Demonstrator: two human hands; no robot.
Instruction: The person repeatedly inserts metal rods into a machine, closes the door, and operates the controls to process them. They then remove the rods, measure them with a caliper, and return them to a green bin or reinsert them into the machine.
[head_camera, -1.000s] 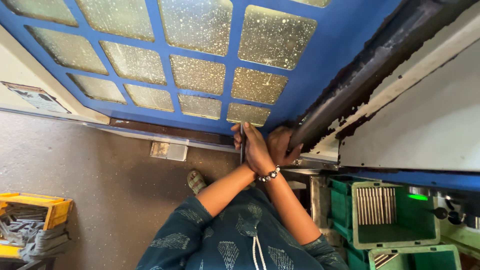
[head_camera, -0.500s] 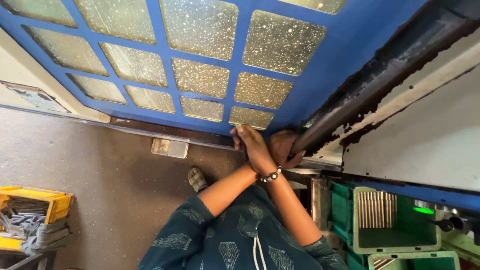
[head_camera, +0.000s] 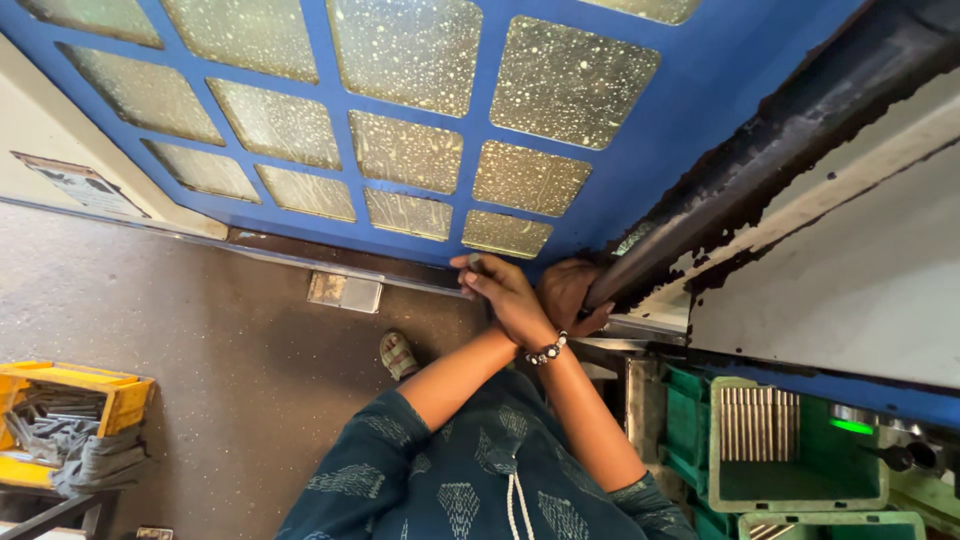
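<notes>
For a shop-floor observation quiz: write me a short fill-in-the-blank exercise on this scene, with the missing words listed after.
1. Both hands meet at the lower edge of a sliding door painted ____.
2. The left hand wears a beaded ____ at its wrist.
3. The green crate right of the right hand holds a row of ____ rods.
4. The tray at far left is coloured ____.

Missing words: blue; bracelet; metal; yellow

Barely any shift: left hand (head_camera: 510, 295) and right hand (head_camera: 570, 292), crossed at the blue door (head_camera: 700, 110), drifted slightly rightward in view.
</notes>
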